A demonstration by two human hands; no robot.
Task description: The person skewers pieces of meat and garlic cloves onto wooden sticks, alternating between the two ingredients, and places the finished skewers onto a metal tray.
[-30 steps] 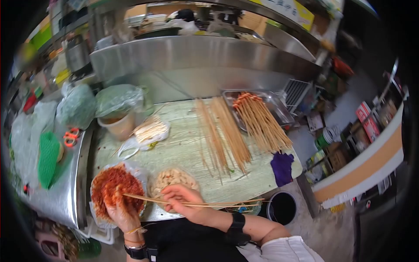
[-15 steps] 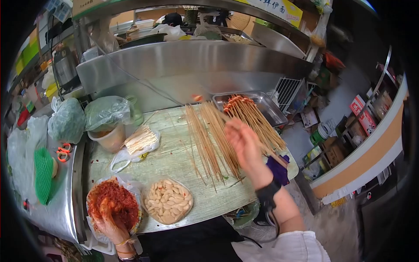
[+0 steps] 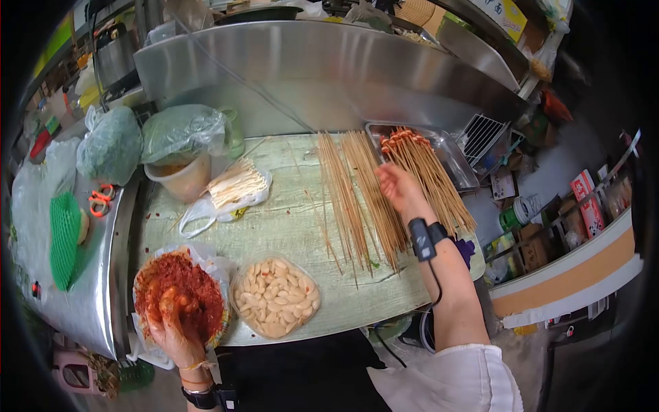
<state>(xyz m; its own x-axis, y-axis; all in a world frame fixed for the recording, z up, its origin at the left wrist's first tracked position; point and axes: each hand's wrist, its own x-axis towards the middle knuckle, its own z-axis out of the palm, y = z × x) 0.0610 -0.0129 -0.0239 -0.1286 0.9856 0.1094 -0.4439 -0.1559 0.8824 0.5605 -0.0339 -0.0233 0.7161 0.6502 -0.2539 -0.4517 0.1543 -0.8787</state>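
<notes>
On a pale green board (image 3: 292,237), backed by a steel wall (image 3: 322,75) and flanked at left by a steel counter (image 3: 96,302): the work surface. Edges: near edge at the person's black garment; right corner rounded, floor beyond. Room: bare board between the pale pieces (image 3: 274,296) and the bare sticks (image 3: 343,206).

Right hand (image 3: 399,187): above the sticks, beside the loaded skewers (image 3: 436,185); fingers curled narrow, whether around anything cannot be told. Left hand (image 3: 171,329): fingers sunk in red paste (image 3: 202,299), near left corner; grip hidden.

Loaded skewers: red heads in a steel tray (image 3: 461,165), sticks reaching out over its rim. Purple cloth (image 3: 467,251): partly behind right forearm. Obstacles, back left: bucket (image 3: 184,180), bagged mushrooms (image 3: 237,184). On counter: scissors (image 3: 101,200), green net (image 3: 64,240). Past tray: wire rack (image 3: 482,139).
</notes>
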